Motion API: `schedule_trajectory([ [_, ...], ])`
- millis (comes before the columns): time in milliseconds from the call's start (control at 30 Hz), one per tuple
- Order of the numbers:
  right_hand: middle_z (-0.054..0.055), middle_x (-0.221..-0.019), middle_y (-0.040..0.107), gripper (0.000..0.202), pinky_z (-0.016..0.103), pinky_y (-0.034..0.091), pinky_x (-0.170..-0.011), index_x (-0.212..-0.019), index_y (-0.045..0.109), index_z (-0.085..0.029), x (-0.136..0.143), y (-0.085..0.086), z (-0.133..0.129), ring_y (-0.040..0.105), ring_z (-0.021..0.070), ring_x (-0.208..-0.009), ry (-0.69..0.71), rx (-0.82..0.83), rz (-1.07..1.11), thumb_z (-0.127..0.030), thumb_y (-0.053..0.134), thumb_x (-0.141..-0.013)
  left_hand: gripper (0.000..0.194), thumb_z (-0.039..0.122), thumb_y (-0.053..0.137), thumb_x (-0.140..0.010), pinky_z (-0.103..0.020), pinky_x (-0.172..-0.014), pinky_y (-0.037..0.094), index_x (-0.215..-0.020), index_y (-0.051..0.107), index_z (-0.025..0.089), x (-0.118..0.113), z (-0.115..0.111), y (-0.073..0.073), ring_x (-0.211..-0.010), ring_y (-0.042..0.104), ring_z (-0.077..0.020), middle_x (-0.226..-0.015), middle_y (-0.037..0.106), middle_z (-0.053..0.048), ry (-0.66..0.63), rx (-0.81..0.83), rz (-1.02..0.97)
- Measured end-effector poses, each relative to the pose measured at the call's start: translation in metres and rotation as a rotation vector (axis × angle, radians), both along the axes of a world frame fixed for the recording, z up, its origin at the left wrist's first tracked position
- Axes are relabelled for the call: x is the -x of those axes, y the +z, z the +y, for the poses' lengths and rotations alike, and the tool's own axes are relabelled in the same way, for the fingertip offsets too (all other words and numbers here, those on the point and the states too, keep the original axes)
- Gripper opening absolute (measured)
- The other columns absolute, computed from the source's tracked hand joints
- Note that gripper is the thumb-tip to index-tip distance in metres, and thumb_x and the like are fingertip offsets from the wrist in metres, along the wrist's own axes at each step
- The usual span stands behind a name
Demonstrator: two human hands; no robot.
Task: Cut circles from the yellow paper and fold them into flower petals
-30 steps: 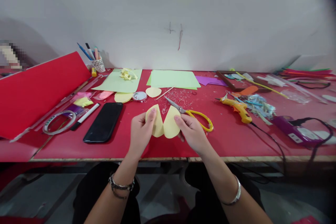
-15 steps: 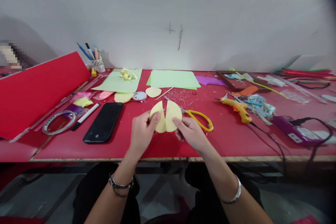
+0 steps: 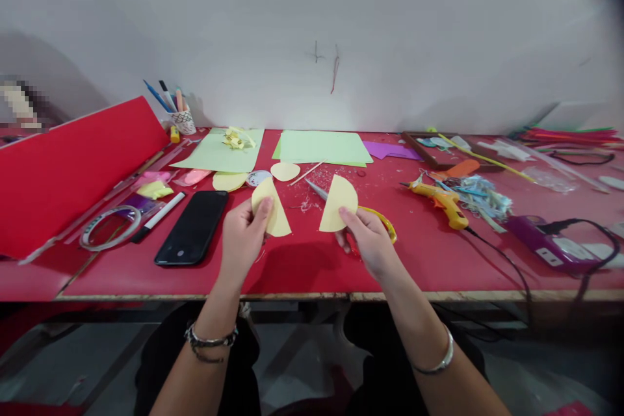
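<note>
Between thumb and fingers, my left hand [image 3: 246, 227] pinches a pale yellow paper half-circle [image 3: 275, 213]. My right hand [image 3: 365, 234] grips a second pale yellow half-circle [image 3: 338, 205], its straight edge facing the first one. A gap of red table separates the two pieces, both held above the surface. Partly hidden behind the right piece and hand lie scissors with yellow handles [image 3: 383, 218]. Beyond the hands are a small cream paper oval [image 3: 285, 171], a larger yellow paper round [image 3: 229, 181] and a round clear-lidded case [image 3: 258, 178], partly covered by the left piece.
A black phone [image 3: 192, 227], a marker [image 3: 158, 216] and a tape roll [image 3: 110, 227] lie at left. Pale green sheets [image 3: 322, 146] rest by the partition. On the right are a yellow glue gun [image 3: 439, 201], its cord, and a purple power strip [image 3: 556, 244].
My hands have drawn apart, left hand to the left and right hand to the right. The two paper halves, touching near their lower ends before, are now well separated.
</note>
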State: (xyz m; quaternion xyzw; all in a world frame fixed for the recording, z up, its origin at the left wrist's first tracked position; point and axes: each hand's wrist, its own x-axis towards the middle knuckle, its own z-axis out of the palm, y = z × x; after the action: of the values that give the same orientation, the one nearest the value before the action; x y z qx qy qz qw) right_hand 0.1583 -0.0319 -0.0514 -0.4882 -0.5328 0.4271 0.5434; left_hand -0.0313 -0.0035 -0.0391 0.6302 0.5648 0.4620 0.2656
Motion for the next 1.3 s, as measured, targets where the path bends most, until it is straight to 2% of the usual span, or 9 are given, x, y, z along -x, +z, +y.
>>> schedule_trajectory([
  [167, -0.005, -0.055, 0.05, 0.018, 0.021, 0.037, -0.039, -0.077, 0.057, -0.018, 0.004, -0.003, 0.003, 0.042, 0.0083, -0.039, -0.033, -0.104, -0.028, -0.036, 0.057, -0.079, 0.031, 0.041, 0.052, -0.08, -0.028, -0.059, 0.04, -0.096, 0.059, 0.015, 0.008, 0.01, -0.008, -0.073, 0.058, -0.0203, -0.083, 0.063, -0.007, 0.053, -0.029, 0.453],
  [233, -0.001, -0.069, 0.056, 0.01, 0.024, 0.045, -0.049, -0.08, 0.06, -0.019, 0.007, -0.004, 0.003, 0.052, 0.011, -0.05, -0.064, -0.163, -0.046, -0.029, 0.059, -0.078, 0.042, 0.039, 0.054, -0.079, -0.034, -0.075, 0.044, -0.114, 0.053, 0.015, 0.003, 0.009, -0.01, -0.093, 0.057, -0.0245, -0.107, 0.059, -0.013, 0.054, -0.096, 0.425],
  [333, 0.006, -0.095, 0.059, 0.004, 0.033, 0.049, -0.078, -0.077, 0.065, -0.021, 0.008, -0.005, 0.001, 0.061, 0.02, -0.087, -0.143, -0.402, -0.218, -0.018, 0.062, -0.076, 0.041, 0.041, 0.044, -0.085, -0.034, -0.081, 0.047, -0.115, 0.051, 0.014, -0.009, 0.001, -0.009, -0.092, 0.058, -0.021, -0.103, 0.059, -0.012, -0.273, -0.02, 0.085],
  [433, 0.009, -0.107, 0.058, 0.013, 0.039, 0.048, -0.087, -0.081, 0.067, -0.022, 0.008, -0.009, 0.001, 0.057, 0.0244, -0.103, -0.198, -0.656, -0.425, -0.011, 0.061, -0.077, 0.041, 0.031, 0.043, -0.086, -0.03, -0.077, 0.05, -0.125, 0.042, 0.018, -0.017, -0.007, -0.01, -0.09, 0.059, -0.0179, -0.106, 0.058, -0.01, -0.609, 0.068, -0.158],
  [567, 0.011, -0.106, 0.059, 0.022, 0.042, 0.05, -0.084, -0.09, 0.065, -0.021, 0.007, -0.011, 0.003, 0.059, 0.0251, -0.101, -0.234, -0.753, -0.523, -0.007, 0.054, -0.078, 0.063, 0.004, 0.048, -0.074, -0.029, -0.083, 0.049, -0.132, 0.035, 0.024, -0.018, -0.008, -0.016, -0.105, 0.054, -0.0188, -0.126, 0.05, -0.009, -0.695, -0.128, -0.078],
  [667, 0.011, -0.102, 0.061, 0.023, 0.042, 0.05, -0.083, -0.092, 0.064, -0.02, 0.005, -0.009, 0.002, 0.06, 0.0246, -0.097, -0.222, -0.733, -0.504, -0.007, 0.05, -0.079, 0.062, -0.002, 0.046, -0.071, -0.03, -0.089, 0.046, -0.127, 0.043, 0.024, -0.016, -0.006, -0.016, -0.11, 0.052, -0.0184, -0.121, 0.053, -0.007, -0.693, -0.234, 0.065],
  [767, 0.011, -0.104, 0.061, 0.021, 0.043, 0.048, -0.086, -0.091, 0.064, -0.02, 0.005, -0.008, 0.001, 0.059, 0.0251, -0.099, -0.147, -0.649, -0.395, -0.012, 0.047, -0.081, 0.037, 0.002, 0.049, -0.075, -0.028, -0.086, 0.046, -0.106, 0.059, 0.02, -0.018, -0.003, -0.012, -0.1, 0.056, -0.0162, -0.105, 0.06, -0.006, -0.661, -0.3, 0.14],
  [1033, 0.001, -0.078, 0.064, 0.029, 0.027, 0.051, -0.062, -0.102, 0.057, -0.022, 0.008, -0.016, 0.009, 0.062, 0.0158, -0.07, 0.076, -0.112, 0.124, -0.027, 0.064, -0.075, 0.014, 0.02, 0.053, -0.085, -0.024, -0.075, 0.046, -0.086, 0.068, 0.018, -0.019, 0.001, -0.013, -0.082, 0.06, -0.0142, -0.086, 0.066, -0.005, -0.641, -0.318, 0.108],
  [1300, 0.001, -0.071, 0.066, 0.008, 0.026, 0.049, -0.056, -0.08, 0.064, -0.019, 0.007, -0.014, 0.008, 0.06, 0.0141, -0.061, 0.059, -0.151, 0.074, -0.025, 0.064, -0.074, 0.012, 0.027, 0.058, -0.081, -0.026, -0.076, 0.044, -0.077, 0.065, 0.017, -0.018, 0.002, -0.014, -0.084, 0.058, -0.0157, -0.087, 0.062, -0.005, -0.647, -0.161, -0.021],
])
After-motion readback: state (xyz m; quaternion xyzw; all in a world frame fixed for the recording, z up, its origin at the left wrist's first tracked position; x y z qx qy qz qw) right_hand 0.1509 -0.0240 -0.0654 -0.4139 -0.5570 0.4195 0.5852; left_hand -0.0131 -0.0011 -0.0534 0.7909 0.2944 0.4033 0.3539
